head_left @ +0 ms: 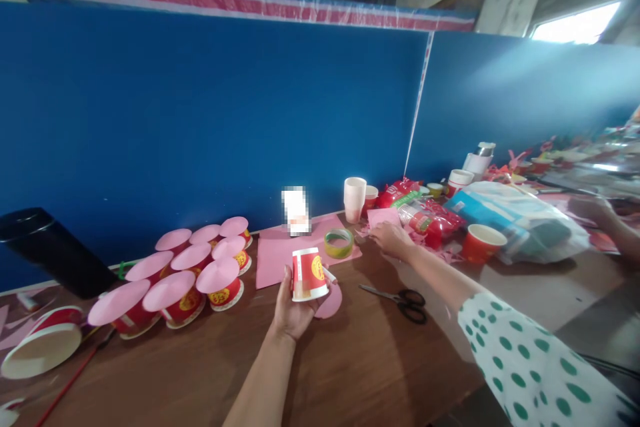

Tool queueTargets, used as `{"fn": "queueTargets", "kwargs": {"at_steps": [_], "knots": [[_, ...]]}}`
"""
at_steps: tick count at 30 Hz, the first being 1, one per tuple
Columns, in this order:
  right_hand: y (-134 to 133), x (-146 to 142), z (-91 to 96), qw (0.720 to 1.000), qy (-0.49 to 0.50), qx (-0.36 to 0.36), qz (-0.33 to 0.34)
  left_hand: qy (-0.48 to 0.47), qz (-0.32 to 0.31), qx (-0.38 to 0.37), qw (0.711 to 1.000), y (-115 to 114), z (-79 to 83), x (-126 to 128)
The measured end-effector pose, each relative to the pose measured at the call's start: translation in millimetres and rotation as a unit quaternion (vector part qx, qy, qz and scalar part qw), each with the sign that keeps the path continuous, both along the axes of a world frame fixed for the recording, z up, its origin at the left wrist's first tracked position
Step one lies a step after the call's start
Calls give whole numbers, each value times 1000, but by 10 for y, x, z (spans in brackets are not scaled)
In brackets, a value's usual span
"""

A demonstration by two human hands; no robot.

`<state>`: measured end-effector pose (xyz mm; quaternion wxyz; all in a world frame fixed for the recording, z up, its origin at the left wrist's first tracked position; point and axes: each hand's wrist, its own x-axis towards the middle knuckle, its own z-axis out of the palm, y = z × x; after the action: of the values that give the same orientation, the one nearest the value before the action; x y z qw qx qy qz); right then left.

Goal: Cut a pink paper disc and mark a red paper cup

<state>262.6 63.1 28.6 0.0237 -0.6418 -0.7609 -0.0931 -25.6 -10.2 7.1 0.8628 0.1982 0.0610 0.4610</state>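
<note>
In my left hand (pixel 294 315) is a red paper cup (pixel 311 275) with a yellow emblem, held upside down with its white rim at the bottom. A round pink paper disc (pixel 330 301) shows just right of that hand, and a small white tube-like piece (pixel 330 274) sticks out beside the cup. My right hand (pixel 391 240) reaches to the back of the table, its fingers bunched at pink paper scraps, beside a pink paper square (pixel 384 218). What its fingertips hold, if anything, is hidden. Black-handled scissors (pixel 400 301) lie between my forearms.
Several upturned cups topped with pink discs (pixel 170 290) stand left, near a black flask (pixel 55 250). A tape roll (pixel 339 244) lies on pink sheets (pixel 273 260). White cups (pixel 355 199), red packets (pixel 435 213), an orange cup (pixel 483 243) and a plastic bag (pixel 520 220) stand right. Another person's hand (pixel 593 212) is far right.
</note>
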Motion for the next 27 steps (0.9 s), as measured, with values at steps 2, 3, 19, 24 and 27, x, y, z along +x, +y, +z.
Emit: {"fn": "queueTargets", "kwargs": {"at_steps": [2,3,19,24,27], "knots": [[5,-65,-30,1000,6,4,17,2,7,-7,1000,2,-10,2],[15,-91,-43,1000,9,9,17,4,11,-10,1000,1,-13,2],[145,-112,-156,996,46,22,-68,20,6,-10,1000,-13,17,0],[117,-122,-67,991,107,29,-68,26,8,-5,1000,-28,31,3],[137,-99,6,984,149,37,-90,28,16,1,999,-31,36,8]]}}
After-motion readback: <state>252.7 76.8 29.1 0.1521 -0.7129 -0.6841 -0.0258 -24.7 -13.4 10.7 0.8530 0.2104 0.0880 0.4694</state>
